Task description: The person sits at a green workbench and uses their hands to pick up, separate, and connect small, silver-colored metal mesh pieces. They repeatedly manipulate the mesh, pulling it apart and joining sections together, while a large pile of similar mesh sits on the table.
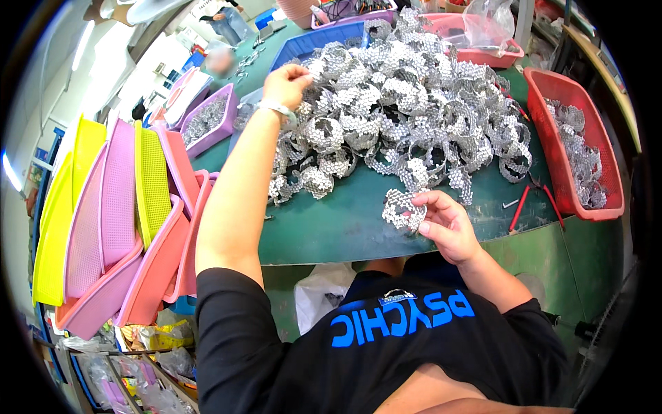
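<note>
A tall heap of silver openwork ring-shaped bands, patterned like scales or honeycomb, covers the middle of the green table. Near the table's front edge, my right hand pinches one silver openwork band between thumb and fingers, apart from the heap. My left arm stretches far forward. At its end my left hand, with a pale band on the wrist, is at the heap's far left side, fingers curled together. What those fingers hold, if anything, is too small to make out.
Right of the heap stands a red basket with more bands; red-handled pliers lie beside it. A blue basket and a pink tray sit behind. A purple basket and stacked coloured baskets are at left.
</note>
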`<state>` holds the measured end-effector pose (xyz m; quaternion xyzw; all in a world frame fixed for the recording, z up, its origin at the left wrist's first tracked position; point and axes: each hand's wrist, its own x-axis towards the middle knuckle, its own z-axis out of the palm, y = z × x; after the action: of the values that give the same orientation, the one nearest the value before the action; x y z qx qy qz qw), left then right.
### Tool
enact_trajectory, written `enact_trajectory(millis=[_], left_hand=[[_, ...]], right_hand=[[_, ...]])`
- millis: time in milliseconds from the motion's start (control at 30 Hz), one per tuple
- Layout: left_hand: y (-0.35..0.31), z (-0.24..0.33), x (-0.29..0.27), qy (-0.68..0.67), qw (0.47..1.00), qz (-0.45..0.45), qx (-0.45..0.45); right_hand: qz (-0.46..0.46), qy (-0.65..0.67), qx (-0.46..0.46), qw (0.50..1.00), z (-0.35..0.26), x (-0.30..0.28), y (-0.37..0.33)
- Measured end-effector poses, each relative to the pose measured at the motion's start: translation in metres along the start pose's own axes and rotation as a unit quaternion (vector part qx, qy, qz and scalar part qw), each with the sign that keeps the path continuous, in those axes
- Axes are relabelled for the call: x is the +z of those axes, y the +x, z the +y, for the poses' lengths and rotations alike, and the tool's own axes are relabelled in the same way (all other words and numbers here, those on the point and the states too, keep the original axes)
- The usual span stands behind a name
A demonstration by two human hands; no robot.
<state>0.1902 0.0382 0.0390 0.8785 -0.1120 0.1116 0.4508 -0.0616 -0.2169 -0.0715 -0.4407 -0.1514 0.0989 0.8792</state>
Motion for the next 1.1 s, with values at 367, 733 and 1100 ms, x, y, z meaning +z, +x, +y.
enact_trajectory(millis=[367,733,1100], left_hand=[[0.010,-0.026,-0.037,-0.251,0.964,-0.088,0.012],[0.018,-0.022,-0.050,-0.457,0.878,-0.126,-0.067],[0.014,-0.025,-0.051,-0.396,0.902,-0.126,-0.117]], right_hand=[[0.025,0.011,-0.005,1.000,-0.002,0.005,0.003],[0.006,0.024,0.010,1.000,-0.002,0.005,0.002],[0.005,0.026,0.010,1.000,-0.001,0.006,0.002]])
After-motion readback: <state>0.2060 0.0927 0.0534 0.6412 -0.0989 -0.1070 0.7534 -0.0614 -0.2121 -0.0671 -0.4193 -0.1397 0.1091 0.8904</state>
